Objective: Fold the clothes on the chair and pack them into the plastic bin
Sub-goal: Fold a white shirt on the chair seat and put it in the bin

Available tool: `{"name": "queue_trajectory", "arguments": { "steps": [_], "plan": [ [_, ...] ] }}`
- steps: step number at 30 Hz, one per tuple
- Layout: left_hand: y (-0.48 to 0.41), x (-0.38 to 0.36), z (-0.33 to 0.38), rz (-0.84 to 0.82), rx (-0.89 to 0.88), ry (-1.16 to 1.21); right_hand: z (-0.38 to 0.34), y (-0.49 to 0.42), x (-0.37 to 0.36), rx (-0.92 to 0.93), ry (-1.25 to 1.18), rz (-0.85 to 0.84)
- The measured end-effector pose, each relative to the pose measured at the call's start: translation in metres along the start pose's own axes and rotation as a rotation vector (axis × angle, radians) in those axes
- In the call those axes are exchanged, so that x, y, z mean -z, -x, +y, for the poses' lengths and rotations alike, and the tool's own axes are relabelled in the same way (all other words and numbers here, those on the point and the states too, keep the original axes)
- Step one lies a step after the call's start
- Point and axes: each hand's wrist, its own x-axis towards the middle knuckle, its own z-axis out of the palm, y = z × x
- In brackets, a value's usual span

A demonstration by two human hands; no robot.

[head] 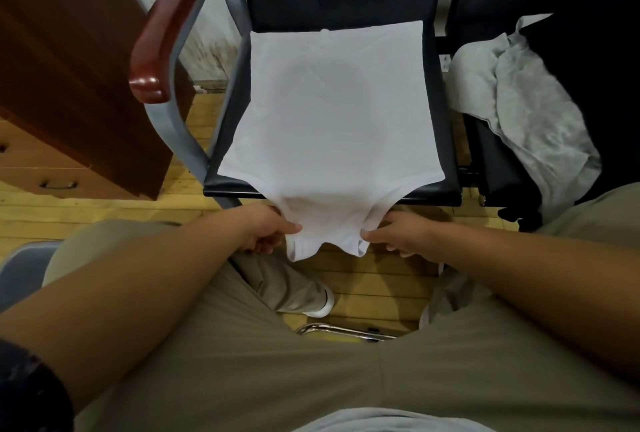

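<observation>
A white garment (329,112) lies spread flat on the black seat of a chair (440,140), its near end hanging over the seat's front edge. My left hand (266,230) pinches the hanging end's left side. My right hand (401,234) pinches its right side. On the neighbouring black seat to the right lies a crumpled grey garment (526,109) beside dark clothing (595,60). No plastic bin is in view.
The chair has a red-brown wooden armrest (166,26) on a grey metal frame at the left. A wooden cabinet with drawers (69,85) stands further left. Below are a wooden floor, my khaki trouser legs and a chrome bar (346,331).
</observation>
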Motion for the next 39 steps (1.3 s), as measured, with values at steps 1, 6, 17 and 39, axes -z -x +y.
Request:
{"name": "queue_trajectory", "arguments": {
  "steps": [1,6,17,39],
  "plan": [
    [0.000,0.000,0.000,0.009,0.010,-0.013,0.000,-0.001,0.000,-0.008,-0.015,0.004],
    [0.006,-0.006,0.005,0.113,0.006,-0.099,0.001,-0.004,-0.002,-0.049,-0.082,-0.002],
    [0.018,-0.007,0.012,0.084,0.052,-0.093,-0.010,0.009,-0.005,-0.080,-0.160,-0.030],
    [0.096,0.009,0.045,0.147,-0.135,0.154,-0.056,0.062,0.011,-0.018,-0.225,0.212]
  ]
}}
